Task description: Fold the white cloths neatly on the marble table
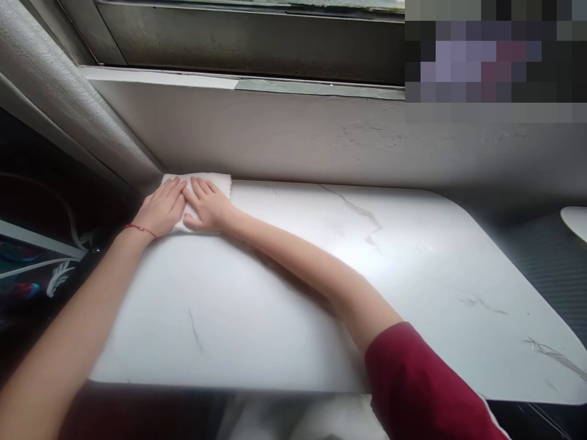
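A white cloth [220, 183] lies flat at the far left corner of a white marble-patterned table [293, 342], close to the wall. My left hand [161, 208] rests flat on the cloth's left part, fingers stretched out, a thin red string around the wrist. Beside it, my right hand [207, 205] presses on the middle of the cloth with its fingers spread. The two hands nearly meet at the fingertips. Much of the cloth is hidden beneath them.
A wall [275, 134] with a window ledge [183, 78] runs along the table's far edge. A thick pale pipe-like column [92, 91] stands at the left. White cables [59, 275] hang left of the table. Part of another white surface [575, 221] shows at the right.
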The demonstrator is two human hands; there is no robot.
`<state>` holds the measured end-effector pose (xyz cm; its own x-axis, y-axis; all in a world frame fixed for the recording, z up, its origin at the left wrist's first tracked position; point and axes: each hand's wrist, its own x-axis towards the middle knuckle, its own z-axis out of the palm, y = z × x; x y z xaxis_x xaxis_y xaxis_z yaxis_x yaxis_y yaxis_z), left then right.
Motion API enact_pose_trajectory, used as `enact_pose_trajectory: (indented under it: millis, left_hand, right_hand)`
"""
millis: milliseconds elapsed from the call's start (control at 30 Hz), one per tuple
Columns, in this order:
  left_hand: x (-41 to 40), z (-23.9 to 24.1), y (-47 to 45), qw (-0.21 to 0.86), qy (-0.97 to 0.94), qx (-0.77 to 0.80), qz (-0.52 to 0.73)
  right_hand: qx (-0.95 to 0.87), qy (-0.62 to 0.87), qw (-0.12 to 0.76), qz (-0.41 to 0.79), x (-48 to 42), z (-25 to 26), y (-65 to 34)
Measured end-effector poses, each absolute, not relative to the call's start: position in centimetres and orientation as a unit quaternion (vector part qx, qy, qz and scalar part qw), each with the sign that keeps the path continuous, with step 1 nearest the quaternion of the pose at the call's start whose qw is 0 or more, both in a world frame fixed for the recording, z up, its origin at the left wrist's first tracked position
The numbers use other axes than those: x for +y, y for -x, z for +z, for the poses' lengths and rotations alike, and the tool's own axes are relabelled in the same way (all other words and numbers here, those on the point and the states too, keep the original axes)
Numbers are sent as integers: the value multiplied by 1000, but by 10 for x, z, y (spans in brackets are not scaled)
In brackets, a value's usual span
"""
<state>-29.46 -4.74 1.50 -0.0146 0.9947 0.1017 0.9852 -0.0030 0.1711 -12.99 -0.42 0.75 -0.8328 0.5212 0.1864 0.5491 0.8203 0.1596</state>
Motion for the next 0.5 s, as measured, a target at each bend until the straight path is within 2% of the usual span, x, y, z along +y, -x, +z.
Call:
enact_pose_trajectory:
  millis: [500]
  left_hand:
    - [-41, 15, 309, 15, -694, 715, 85]
  right_hand:
    - [-949, 281, 88, -112, -3, 7, 145]
